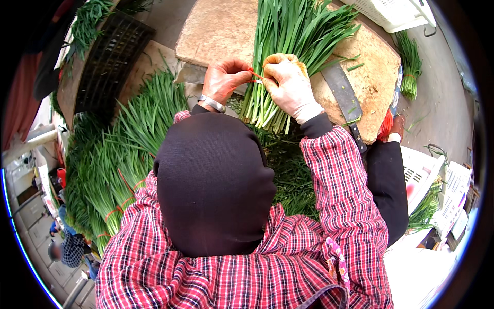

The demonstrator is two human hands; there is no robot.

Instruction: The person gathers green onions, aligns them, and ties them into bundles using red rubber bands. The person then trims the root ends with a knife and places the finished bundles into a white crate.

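Observation:
A loose bundle of garlic chives [295, 29] lies over a worn board [216, 31], its pale stem ends towards me. A thin red tie [256, 74] crosses the stems near their lower part. My left hand [227, 79], bare with a metal bracelet at the wrist, pinches one end of this tie at the bundle's left side. Over the stems, my right hand [288, 85] wears a stained whitish glove. Its curled fingers are at the tie's other end, partly hiding it. A broad dark knife blade [341, 87] rests on the board to the right of that hand.
Many chive bundles [115, 185] with red ties are heaped at left, below a black plastic crate [112, 58]. A tied bundle [410, 65] sits on the floor at right. White plastic crates [397, 13] stand upper right and lower right. Another person [71, 247] is at far left.

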